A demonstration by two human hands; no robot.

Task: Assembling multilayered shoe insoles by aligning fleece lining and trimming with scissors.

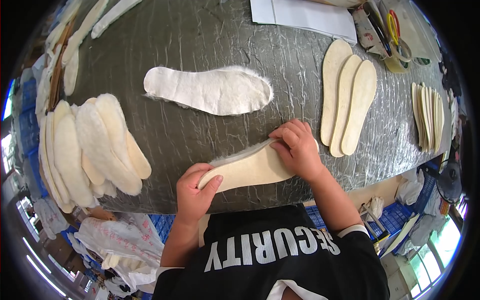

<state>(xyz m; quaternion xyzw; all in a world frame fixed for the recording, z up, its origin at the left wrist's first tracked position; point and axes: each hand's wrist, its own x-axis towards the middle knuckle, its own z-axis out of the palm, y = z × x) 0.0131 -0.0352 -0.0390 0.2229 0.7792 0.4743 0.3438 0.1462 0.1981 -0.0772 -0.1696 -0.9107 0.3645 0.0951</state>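
At the far left edge of the bench [200, 40], a row of thin pale insoles [70, 55] runs along the rim, and nearer lies a heap of fleecy insoles [95, 145], fanned over one another; these look like finished pieces, so a good share of the work seems done. Toward the middle, a single fleece-topped insole [210, 91] lies flat by itself, well apart from the hands, fluffy edge showing. Close to the near edge the left hand [196, 190] pinches one end of the insole in hand [250, 170], thumb on its smooth cream face and fingers curled under it, a closed grip. The right hand [299, 147] presses down on the other end, fingers bent over the rim where white fleece peeks out, also closed on it; it looks as though a board layer and a fleece layer are being matched, judging by the two edges. To the right, three plain board insoles [347, 100] lie overlapping, and farther right a stack of thinner ones [427, 116] stands ready, so plenty appears left. Scissors and a tape roll [396, 59] sit at the far right by white paper [305, 15].
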